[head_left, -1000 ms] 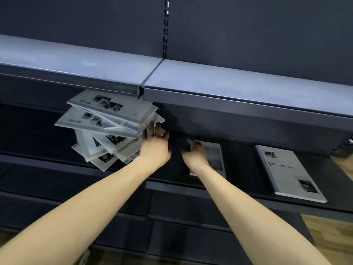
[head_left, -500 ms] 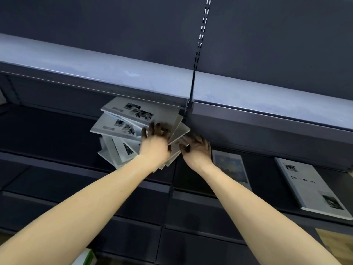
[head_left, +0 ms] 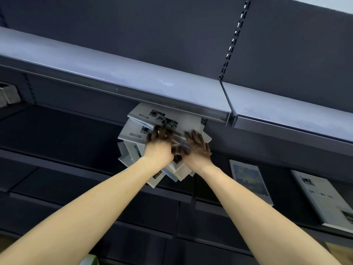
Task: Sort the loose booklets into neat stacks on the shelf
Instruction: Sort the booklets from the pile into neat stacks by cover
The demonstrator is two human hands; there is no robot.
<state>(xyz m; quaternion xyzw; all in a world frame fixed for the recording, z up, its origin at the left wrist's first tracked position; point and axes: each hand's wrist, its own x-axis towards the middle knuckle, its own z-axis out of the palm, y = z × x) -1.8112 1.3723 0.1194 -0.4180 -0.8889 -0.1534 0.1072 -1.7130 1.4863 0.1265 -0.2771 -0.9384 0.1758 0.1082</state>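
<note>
While both hands (head_left: 177, 148) press booklets (head_left: 137, 129) | cover print illegible

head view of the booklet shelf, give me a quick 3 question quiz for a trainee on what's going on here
1. True or false: both hands are on the messy pile of booklets.
2. Multiple choice: where do the two single booklets lie relative to the pile? A) to its left B) to its right C) on the upper shelf
3. Fill in: the pile sits on the lower shelf, partly tucked under the ______ shelf.

Key
1. True: the left hand and right hand both rest on the fanned-out pile.
2. B: the blue-cover booklet and the white booklet lie flat to its right.
3. upper
</note>
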